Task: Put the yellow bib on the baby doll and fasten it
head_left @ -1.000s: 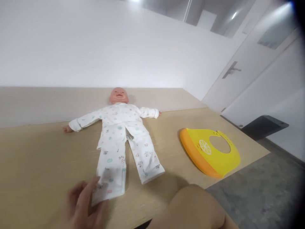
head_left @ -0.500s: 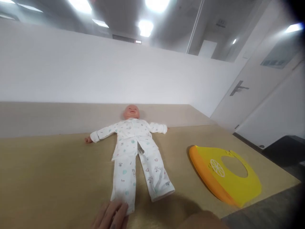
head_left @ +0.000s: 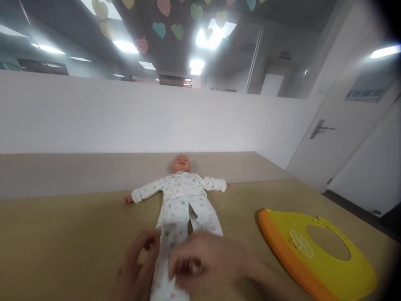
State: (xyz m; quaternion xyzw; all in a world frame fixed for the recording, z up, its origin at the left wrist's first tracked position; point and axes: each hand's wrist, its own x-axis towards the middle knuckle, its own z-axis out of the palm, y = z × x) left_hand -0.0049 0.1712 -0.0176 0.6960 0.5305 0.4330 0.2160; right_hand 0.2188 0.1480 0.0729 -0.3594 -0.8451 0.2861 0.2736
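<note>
A baby doll (head_left: 181,196) in white printed pyjamas lies on its back on the wooden table (head_left: 62,242), head away from me, arms spread. My left hand (head_left: 136,267) rests at the doll's left trouser leg with fingers curled against the fabric. My right hand (head_left: 206,261) lies over both trouser legs, fingers bent down onto the cloth and blurred by motion. A yellow silicone bib (head_left: 316,255) with an orange pocket edge and a lemon-slice print lies flat to the right of the doll, apart from both hands.
A low wooden ledge and a white partition wall (head_left: 125,113) run behind the table. A white door with a lever handle (head_left: 319,127) stands at the right. Coloured paper hearts hang from the ceiling.
The view has tilted up, showing more ceiling. My right hand has come forward onto the doll's trouser legs, and my left hand has moved up beside them.
</note>
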